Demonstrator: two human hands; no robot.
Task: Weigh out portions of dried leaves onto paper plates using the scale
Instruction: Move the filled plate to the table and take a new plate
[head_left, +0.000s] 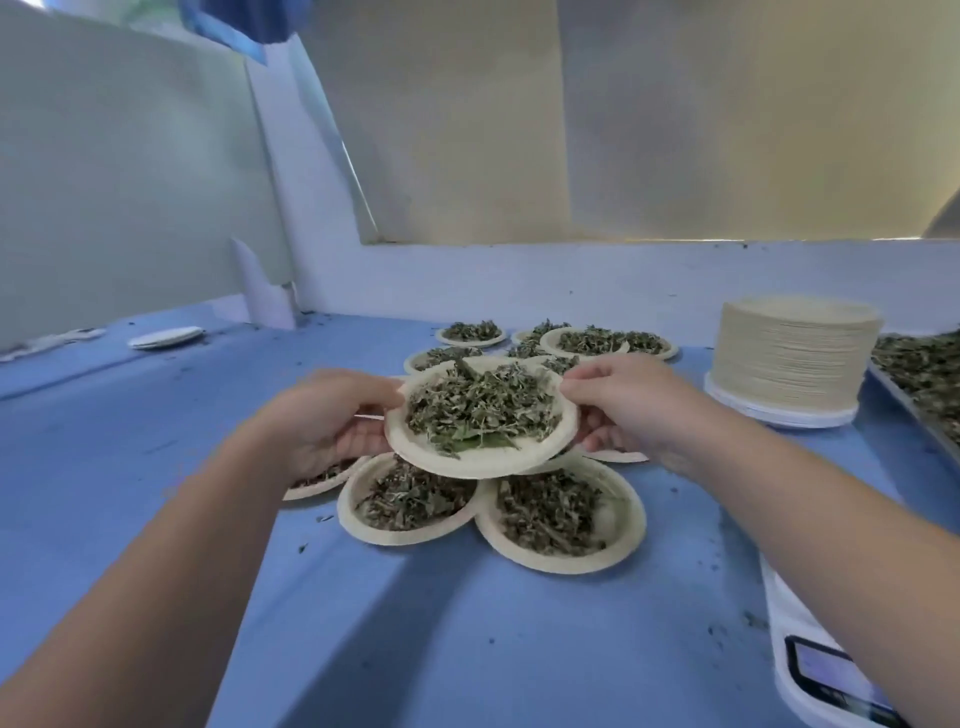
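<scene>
Both hands hold one paper plate by opposite edges. The left hand pinches the left rim, thumb on top and fingers curled beneath. The right hand grips the right rim the same way. A loose heap of dried leaves fills the plate's well, and the plate tips slightly toward the camera.

Directly below that held plate, nearer the camera, two filled plates sit side by side on the blue worktop, their rims touching. The held plate's near edge overlaps them in view; whether it rests on them cannot be told. Another filled plate shows partly under the left hand, and more rims show under the right hand. Beyond the held plate lies a further cluster of leaf-filled plates, some overlapping.

Right of the held plate, well apart, stands a tall stack of empty plates on a white base. Further right still, a tray of loose leaves runs off the edge of view. The scale — white, with a dark display — lies at the lower right, near the right forearm and well apart from the held plate. Far to the held plate's left, a flat white disc lies on the worktop, and leaf crumbs are scattered about.
</scene>
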